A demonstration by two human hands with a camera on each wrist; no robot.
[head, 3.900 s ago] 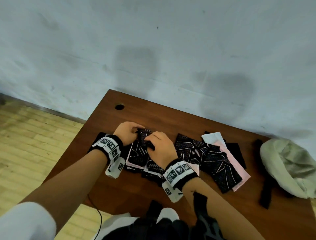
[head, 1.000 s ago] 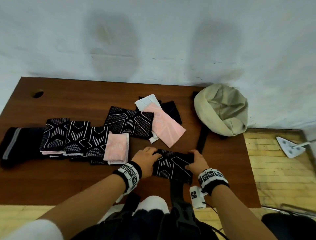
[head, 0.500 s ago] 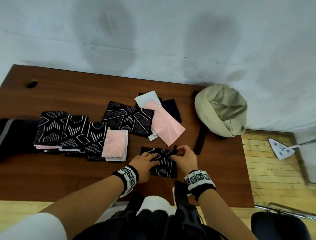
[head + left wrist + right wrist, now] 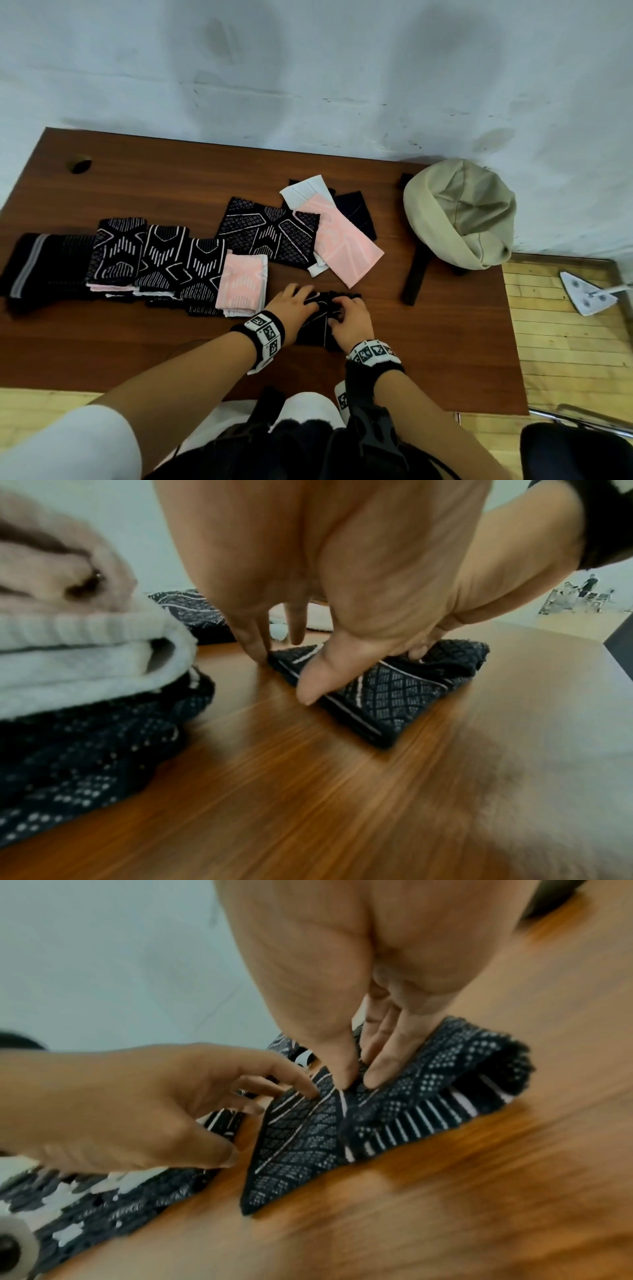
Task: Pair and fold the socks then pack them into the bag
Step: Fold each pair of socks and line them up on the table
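Both hands work a black patterned sock pair (image 4: 317, 325) near the front edge of the table (image 4: 137, 349), a little right of its middle. Left hand (image 4: 293, 306) has its fingers spread and reaching down onto the pair's left part, fingertips (image 4: 255, 649) touching the cloth and thumb lying along its near edge, nothing gripped. Right hand (image 4: 351, 320) pinches a fold of the same pair between thumb and fingers (image 4: 380, 1074), with the folded-over right end bulging beside them. Just left of the hands lies a folded pink pair (image 4: 241, 284), the right-hand end of a row of folded black-and-white pairs (image 4: 157, 263) that runs toward the table's left edge, ending in a dark pair with a grey stripe (image 4: 34, 263). Behind the hands, toward the middle, unfolded socks overlap: a black diamond-patterned one (image 4: 267, 233), a pink one (image 4: 346, 250), a white one (image 4: 305, 190) and a plain dark one (image 4: 356, 214). A beige bag (image 4: 459, 212) sits at the table's back right corner, its black strap (image 4: 416, 277) trailing forward.
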